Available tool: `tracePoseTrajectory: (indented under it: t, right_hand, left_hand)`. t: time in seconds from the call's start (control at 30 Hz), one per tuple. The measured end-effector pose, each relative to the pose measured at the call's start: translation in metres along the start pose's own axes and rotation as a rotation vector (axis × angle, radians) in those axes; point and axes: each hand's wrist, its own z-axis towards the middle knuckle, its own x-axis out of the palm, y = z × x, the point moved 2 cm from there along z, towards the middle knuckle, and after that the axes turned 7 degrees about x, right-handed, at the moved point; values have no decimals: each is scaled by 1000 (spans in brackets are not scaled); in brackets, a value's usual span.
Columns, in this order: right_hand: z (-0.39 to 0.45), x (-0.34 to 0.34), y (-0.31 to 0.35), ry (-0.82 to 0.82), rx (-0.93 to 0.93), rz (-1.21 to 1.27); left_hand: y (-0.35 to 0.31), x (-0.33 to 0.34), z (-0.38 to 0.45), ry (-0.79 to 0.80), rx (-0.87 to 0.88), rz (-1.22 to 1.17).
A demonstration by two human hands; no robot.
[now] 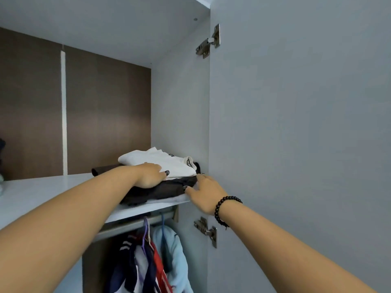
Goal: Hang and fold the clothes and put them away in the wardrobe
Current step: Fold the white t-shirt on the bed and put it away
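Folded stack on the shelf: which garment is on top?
The white folded garment is on top. The dark brown garment lies under it, spreading toward the shelf edge. The left hand rests on the stack.

My arms bare, no sleeves. Dark patterned nail polish on fingers [167, 172]. Black bead bracelet [224, 210] round right wrist.
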Motion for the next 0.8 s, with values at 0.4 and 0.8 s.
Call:
tracePoseTrajectory:
  t: [0.4, 0.8]
  right_hand:
    - [-142, -79, -48, 97, -93, -105]
    - [-278, -128, -83, 53, -110, -158]
  left_hand:
    - [-128, -8, -128, -12, 5, 9]
    - [-208, 14, -252, -24, 112, 27]
